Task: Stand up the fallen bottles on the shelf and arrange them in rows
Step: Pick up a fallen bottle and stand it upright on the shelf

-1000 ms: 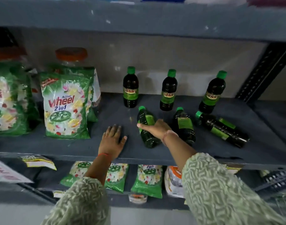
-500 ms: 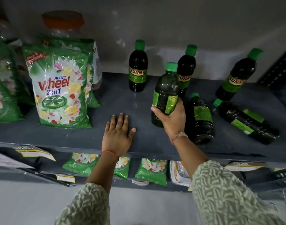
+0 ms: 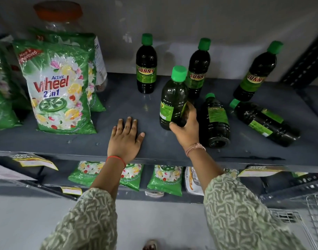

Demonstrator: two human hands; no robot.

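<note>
The held bottle (image 3: 173, 98) stands upright at mid-shelf, in front of three standing bottles (image 3: 146, 64) at the back. The right hand (image 3: 186, 128) is wrapped around its lower body. The left hand (image 3: 125, 139) lies flat and spread on the shelf (image 3: 100, 147). Two fallen bottles (image 3: 216, 120) lie just right of it. Judgement: the standing-up step is underway; next, seat the base in line, release, then take the nearer fallen bottle.
</note>
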